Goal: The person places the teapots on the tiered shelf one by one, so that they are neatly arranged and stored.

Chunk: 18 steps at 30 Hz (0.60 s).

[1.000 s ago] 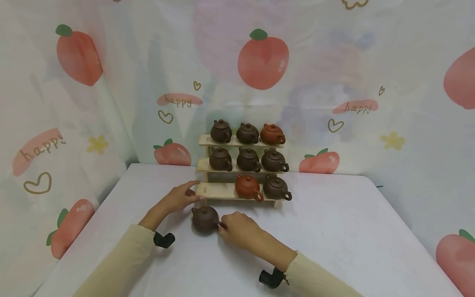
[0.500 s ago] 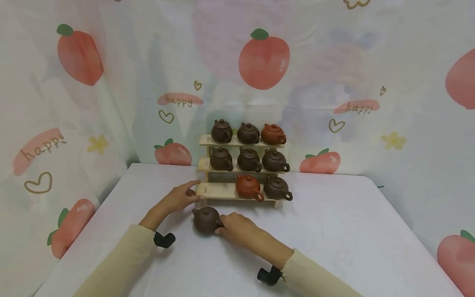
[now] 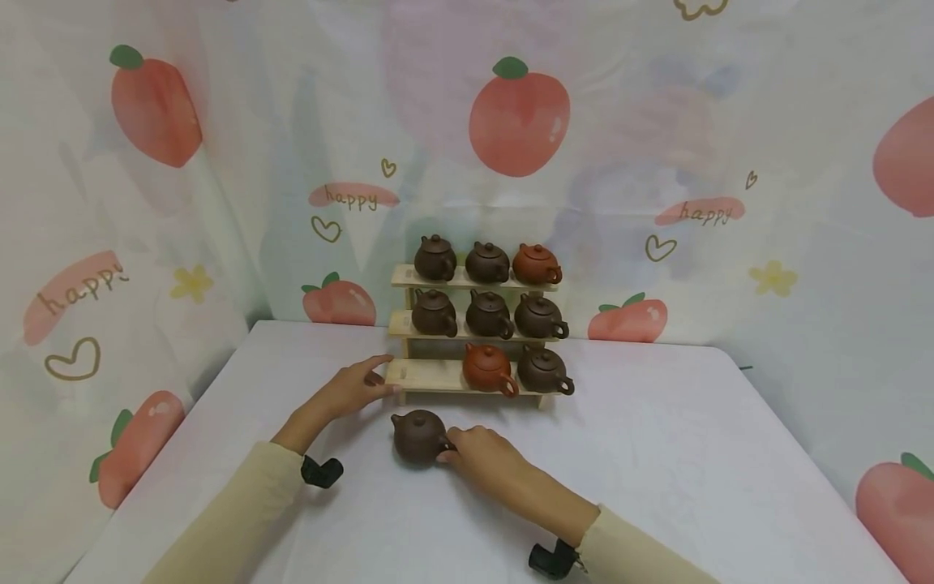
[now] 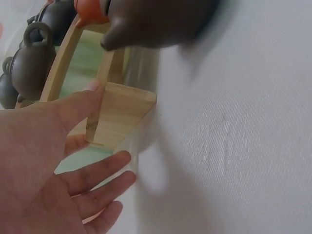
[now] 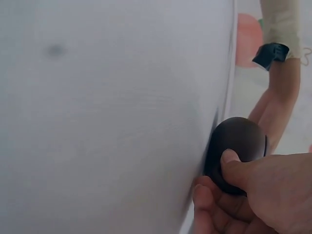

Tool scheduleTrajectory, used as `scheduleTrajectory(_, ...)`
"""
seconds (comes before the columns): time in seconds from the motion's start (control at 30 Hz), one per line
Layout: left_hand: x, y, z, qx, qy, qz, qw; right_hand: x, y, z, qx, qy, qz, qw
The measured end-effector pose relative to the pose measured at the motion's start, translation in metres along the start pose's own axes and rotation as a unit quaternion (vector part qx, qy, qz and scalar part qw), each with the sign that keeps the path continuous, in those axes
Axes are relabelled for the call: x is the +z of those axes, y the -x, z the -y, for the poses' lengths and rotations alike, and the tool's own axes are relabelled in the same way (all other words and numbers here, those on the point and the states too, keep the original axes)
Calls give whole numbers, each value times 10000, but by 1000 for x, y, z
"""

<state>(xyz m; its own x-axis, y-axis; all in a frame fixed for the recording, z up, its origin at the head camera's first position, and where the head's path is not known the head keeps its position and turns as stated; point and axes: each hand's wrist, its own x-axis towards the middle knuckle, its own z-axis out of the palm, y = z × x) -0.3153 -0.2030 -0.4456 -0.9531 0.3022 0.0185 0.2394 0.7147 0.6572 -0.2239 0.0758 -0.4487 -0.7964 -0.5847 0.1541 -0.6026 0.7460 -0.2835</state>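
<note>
A dark brown teapot (image 3: 419,438) is in front of the three-tier wooden stand (image 3: 432,375), its spout toward the left. My right hand (image 3: 487,459) grips it by the handle, and the right wrist view shows the thumb against the teapot's dark body (image 5: 240,137). At the left end of the lowest shelf, my left hand (image 3: 356,388) pinches the plank between thumb and index finger. The left wrist view shows that thumb on the edge of the wooden stand (image 4: 122,113), the other fingers of the left hand (image 4: 46,168) spread loosely beside it.
On the lowest shelf sit a red-brown teapot (image 3: 486,367) and a dark teapot (image 3: 542,370), with bare wood to their left. Three dark teapots fill the middle shelf, including one teapot (image 3: 434,313) at left. The top shelf carries two dark ones and a red-brown teapot (image 3: 536,264). White cloth covers the table (image 3: 657,454).
My right hand has shifted the dark teapot a little to the right and toward me, away from the stand. The left hand stays on the shelf end.
</note>
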Motion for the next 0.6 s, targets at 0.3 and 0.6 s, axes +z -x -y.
scheduleTrajectory(0.3, 1, -1, 1, -30, -61, -26, 10000, -1, 12, -8, -95, -253, -18, 9996)
scheduleTrajectory(0.6, 2, 0, -1, -12, -50, -6, 10000, -3, 18, -12, -180, -481, -178, 9985)
